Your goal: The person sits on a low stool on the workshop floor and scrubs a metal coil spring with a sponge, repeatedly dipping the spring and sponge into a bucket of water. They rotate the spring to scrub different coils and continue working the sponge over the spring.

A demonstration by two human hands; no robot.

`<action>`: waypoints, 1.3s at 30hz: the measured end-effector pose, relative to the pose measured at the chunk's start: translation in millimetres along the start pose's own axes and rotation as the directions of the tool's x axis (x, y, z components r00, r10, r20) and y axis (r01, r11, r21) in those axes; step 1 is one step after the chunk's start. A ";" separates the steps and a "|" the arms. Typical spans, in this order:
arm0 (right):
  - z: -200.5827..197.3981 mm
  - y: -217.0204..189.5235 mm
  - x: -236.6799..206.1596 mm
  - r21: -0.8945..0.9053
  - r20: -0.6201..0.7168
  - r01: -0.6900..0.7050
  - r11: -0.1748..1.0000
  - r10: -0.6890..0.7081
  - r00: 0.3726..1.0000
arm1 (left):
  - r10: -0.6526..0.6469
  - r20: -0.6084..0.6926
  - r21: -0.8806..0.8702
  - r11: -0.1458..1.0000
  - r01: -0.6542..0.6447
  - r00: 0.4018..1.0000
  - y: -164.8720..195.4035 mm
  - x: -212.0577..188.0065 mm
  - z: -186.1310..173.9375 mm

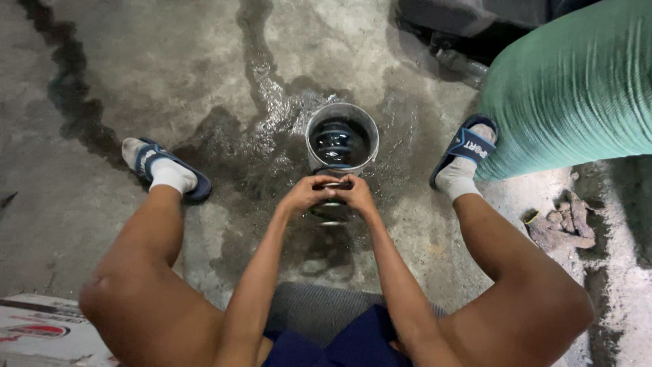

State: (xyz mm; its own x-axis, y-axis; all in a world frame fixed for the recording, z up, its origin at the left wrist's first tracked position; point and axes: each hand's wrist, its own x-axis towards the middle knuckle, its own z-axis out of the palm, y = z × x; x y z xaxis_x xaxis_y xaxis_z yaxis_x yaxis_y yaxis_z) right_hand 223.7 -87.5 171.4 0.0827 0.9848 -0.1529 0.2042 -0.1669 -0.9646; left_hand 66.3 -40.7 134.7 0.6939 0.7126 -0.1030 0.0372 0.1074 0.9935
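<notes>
Between the knees, left hand and right hand press together gripping a dark coil, clear tub just at 12 o'clock on wet floor.

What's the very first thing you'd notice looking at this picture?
Right in the middle, the left hand and right hand clasp a dark coil spring beside a clear container with something dark and shiny inside. A wet streak runs across the concrete floor towards it, and a big green sack fills the top right corner.
</notes>
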 end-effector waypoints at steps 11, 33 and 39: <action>-32.3 31.4 12.1 0.445 0.341 -0.192 0.875 0.033 0.940 | 0.094 -0.108 0.209 0.975 -0.069 0.990 -14.0 9.1 9.1; -30.7 74.1 32.5 0.581 0.266 -0.226 0.782 0.081 0.961 | 0.234 -0.020 0.422 0.883 -0.204 0.972 -33.7 19.6 -8.0; -26.0 76.6 33.6 0.678 0.265 -0.240 0.694 0.074 0.962 | 0.132 -0.071 0.846 0.532 -0.010 0.989 -32.7 25.0 6.8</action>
State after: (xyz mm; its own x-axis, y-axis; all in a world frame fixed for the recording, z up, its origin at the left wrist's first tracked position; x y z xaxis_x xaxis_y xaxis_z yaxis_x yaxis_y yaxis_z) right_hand 267.5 -68.4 98.0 -0.1636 0.9474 -0.2751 -0.5397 -0.3194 -0.7789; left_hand 87.3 -31.1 100.0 0.6396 0.7683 0.0260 0.6216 -0.5368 0.5706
